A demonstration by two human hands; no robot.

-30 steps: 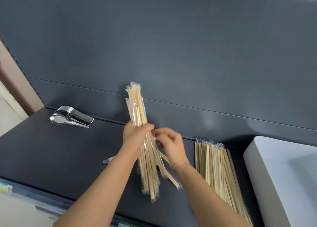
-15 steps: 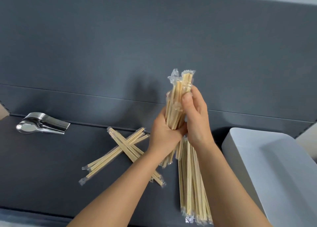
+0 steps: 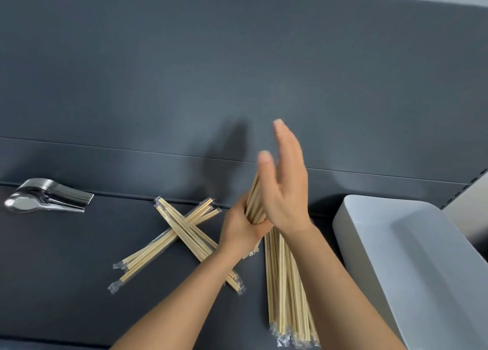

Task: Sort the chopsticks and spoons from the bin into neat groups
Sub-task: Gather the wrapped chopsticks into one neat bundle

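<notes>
Head view: left hand curled tight round chopstick bundle, long axis near upright, top tilted slightly right, above shelf; right hand, fingers straight, flat over bundle's upper end.

Shelf carries all items; back panel rises behind it. Stack of spoons lies at the far left, close to the back panel; loose chopsticks lie crossed over one another left of centre; aligned chopstick pile lies right of centre, running front to back; bin stands at the far right, near that pile. Held bundle stands above the pile's rear end, gripped by the left hand; right hand lies flat against its right side.
</notes>
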